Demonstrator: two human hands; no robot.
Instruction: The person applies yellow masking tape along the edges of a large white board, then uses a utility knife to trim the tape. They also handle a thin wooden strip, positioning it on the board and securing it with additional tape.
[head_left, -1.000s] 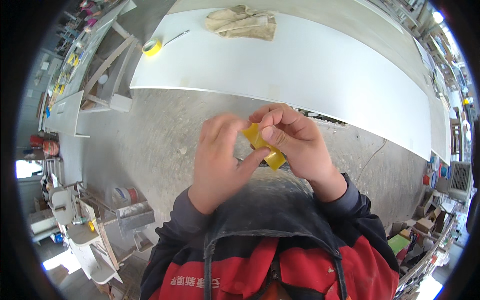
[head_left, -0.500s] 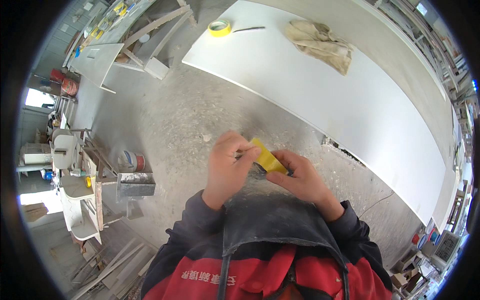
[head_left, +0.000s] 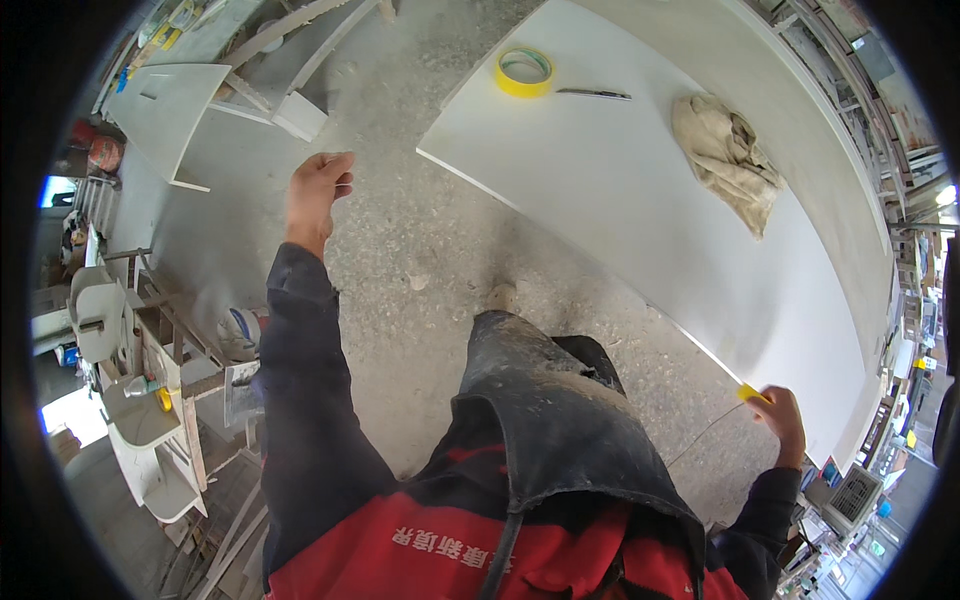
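Observation:
My right hand (head_left: 783,415) is stretched out to the lower right, its fingers closed on a small yellow sheet-like piece (head_left: 752,393). That piece meets the near edge of a long white board (head_left: 640,210). Off to the left, over the floor, my left hand (head_left: 318,195) is raised with its fingers curled together; whether anything small is in them I cannot make out. On the board's far end lie a roll of yellow tape (head_left: 523,75) and a slim dark pen-like tool (head_left: 595,95). A crumpled beige cloth (head_left: 728,160) rests farther right on it.
Under my apron (head_left: 560,420) lies a dusty concrete floor (head_left: 400,330). At left stand a white shelved piece (head_left: 160,440) and a bucket (head_left: 240,330). A pale panel (head_left: 165,110) leans at the far left beside a wooden frame. A thin cord (head_left: 705,435) runs near my right arm.
My hands have parted from in front of my body: the left swung out left and forward, the right carried the yellow piece rightward to the board's edge. The view has shifted too.

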